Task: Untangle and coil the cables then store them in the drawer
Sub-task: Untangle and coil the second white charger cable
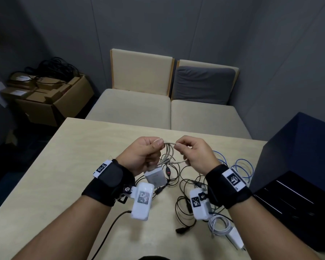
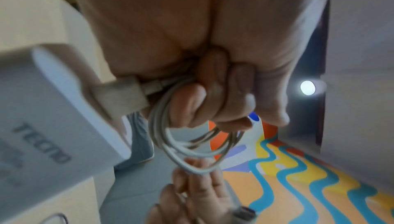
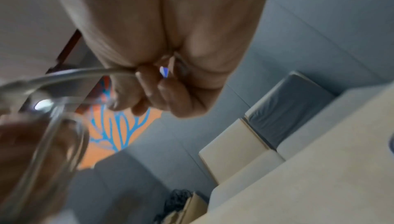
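Your left hand [image 1: 142, 155]: fingers curled round beige cable [image 1: 170, 142] coil.
Your right hand [image 1: 194, 153]: thumb and forefinger pinching same cable's strand.

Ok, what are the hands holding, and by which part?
One beige cable: the left hand grips its coiled loops beside the charger plug; the right hand pinches the strand leaving the coil.

Small office meeting room
Grey panelled walls [image 1: 176, 25] enclose a pale wooden desk [image 1: 64, 175]; beige cushioned seats [image 1: 131, 109] stand past its far edge, cardboard boxes [image 1: 45, 102] sit in the left corner.
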